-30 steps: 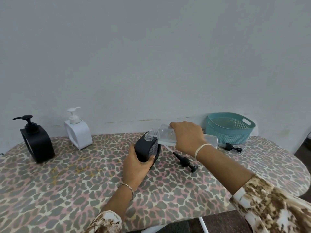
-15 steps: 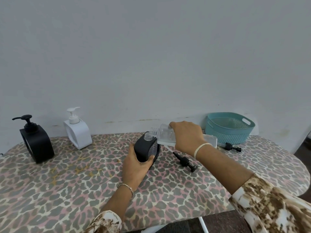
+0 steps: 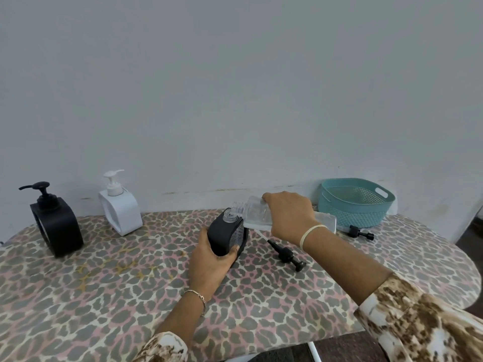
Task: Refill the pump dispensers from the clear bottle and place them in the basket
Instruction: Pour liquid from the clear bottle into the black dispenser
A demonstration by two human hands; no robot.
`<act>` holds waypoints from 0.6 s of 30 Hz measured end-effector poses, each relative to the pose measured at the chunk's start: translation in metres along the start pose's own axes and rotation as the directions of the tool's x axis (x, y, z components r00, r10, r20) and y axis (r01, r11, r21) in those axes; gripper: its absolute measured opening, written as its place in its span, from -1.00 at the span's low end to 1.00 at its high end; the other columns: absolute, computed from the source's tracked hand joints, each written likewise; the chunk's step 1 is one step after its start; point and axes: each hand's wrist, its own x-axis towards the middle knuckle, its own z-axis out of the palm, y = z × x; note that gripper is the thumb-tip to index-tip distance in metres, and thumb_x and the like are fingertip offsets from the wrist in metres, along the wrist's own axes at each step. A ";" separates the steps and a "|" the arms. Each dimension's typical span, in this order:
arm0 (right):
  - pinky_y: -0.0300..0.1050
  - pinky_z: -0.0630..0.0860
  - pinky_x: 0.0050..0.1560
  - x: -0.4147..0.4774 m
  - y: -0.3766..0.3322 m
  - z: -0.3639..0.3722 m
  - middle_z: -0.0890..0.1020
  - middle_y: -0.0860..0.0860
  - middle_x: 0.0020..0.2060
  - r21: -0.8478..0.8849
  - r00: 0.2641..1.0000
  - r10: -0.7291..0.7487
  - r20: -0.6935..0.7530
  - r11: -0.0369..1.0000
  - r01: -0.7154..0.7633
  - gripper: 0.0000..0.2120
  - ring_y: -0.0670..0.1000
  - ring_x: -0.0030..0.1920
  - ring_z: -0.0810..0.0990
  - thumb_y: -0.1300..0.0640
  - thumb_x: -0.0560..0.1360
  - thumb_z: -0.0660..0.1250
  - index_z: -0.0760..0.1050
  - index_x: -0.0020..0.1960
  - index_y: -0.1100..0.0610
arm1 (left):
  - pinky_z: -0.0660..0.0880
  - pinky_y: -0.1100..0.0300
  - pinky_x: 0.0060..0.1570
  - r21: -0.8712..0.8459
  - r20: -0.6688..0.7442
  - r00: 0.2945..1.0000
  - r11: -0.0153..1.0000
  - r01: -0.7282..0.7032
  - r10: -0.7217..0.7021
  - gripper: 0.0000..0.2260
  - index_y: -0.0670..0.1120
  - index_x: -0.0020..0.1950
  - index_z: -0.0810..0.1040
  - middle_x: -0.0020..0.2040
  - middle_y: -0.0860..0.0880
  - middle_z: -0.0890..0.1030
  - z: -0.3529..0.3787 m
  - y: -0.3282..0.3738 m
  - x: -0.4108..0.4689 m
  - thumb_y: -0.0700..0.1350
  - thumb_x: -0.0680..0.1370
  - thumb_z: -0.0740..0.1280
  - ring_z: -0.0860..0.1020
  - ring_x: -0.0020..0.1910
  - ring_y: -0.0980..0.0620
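My left hand (image 3: 209, 259) grips a black dispenser body (image 3: 225, 236) with its pump off, standing on the table (image 3: 104, 296). My right hand (image 3: 290, 214) holds the clear bottle (image 3: 254, 214) tipped almost level, its open neck over the dispenser's clear mouth. A black pump head (image 3: 286, 254) with its tube lies on the table just right of the dispenser. A whole black dispenser (image 3: 56, 223) and a white one (image 3: 120, 205) stand at the far left. The teal basket (image 3: 355, 202) sits at the back right.
A second small black pump part (image 3: 359, 232) lies in front of the basket. The table has a leopard-print cover, a rounded right end and a grey wall right behind it. A white table leg (image 3: 315, 352) shows below the front edge.
Nothing has clearly moved: both hands hold the same pose, with the bottle still tipped over the dispenser mouth.
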 end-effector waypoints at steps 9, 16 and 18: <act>-0.14 0.39 -0.25 0.000 0.000 -0.002 0.59 0.00 -0.10 -0.011 1.000 -0.004 0.015 1.000 0.004 -0.53 0.05 -0.14 0.54 0.35 0.38 0.29 0.42 0.26 0.05 | 0.41 0.55 -0.18 -0.005 -0.008 1.000 1.000 -0.013 0.013 -0.52 0.09 0.11 0.35 -0.08 0.30 0.49 0.000 -0.001 0.000 -0.12 0.36 0.56 0.54 -0.11 0.23; -0.14 0.37 -0.25 -0.001 -0.001 -0.006 0.58 -0.01 -0.12 -0.018 1.000 -0.011 0.011 1.000 0.011 -0.55 0.05 -0.19 0.49 0.34 0.40 0.29 0.43 0.25 0.05 | 0.41 0.54 -0.23 -0.001 0.002 1.000 1.000 -0.005 0.005 -0.51 0.11 0.11 0.35 -0.08 0.31 0.47 -0.001 0.000 -0.001 -0.09 0.35 0.56 0.51 -0.13 0.26; -0.14 0.37 -0.24 -0.001 -0.001 -0.007 0.58 0.00 -0.12 -0.017 1.000 -0.011 0.015 1.000 0.011 -0.55 0.05 -0.20 0.47 0.34 0.40 0.29 0.43 0.25 0.06 | 0.41 0.53 -0.21 -0.002 0.003 1.000 1.000 -0.001 0.001 -0.51 0.11 0.12 0.35 -0.08 0.30 0.48 -0.001 0.000 0.000 -0.09 0.35 0.56 0.52 -0.12 0.23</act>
